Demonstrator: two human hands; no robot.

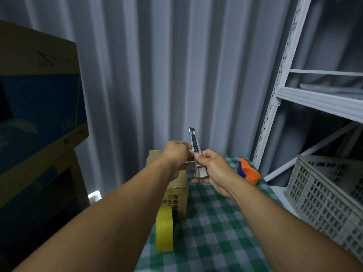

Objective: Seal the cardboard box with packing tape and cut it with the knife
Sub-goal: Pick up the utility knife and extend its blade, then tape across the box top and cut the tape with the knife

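Note:
A silver utility knife point(195, 148) points upward with a short blade tip showing. My right hand point(213, 168) grips its lower handle, thumb on the slider. My left hand point(176, 156) pinches the knife's body from the left side. Both hands hover above a small cardboard box point(177, 195) with printed characters, which stands on the green checked tablecloth point(212, 232). A yellow tape roll point(164, 229) stands on edge in front of the box, touching it.
An orange and blue tape dispenser point(248, 172) lies at the table's far right. Large stacked cartons point(39, 114) rise on the left. A white metal shelf point(314, 95) and a grey plastic crate point(330, 195) stand to the right. Grey curtains hang behind.

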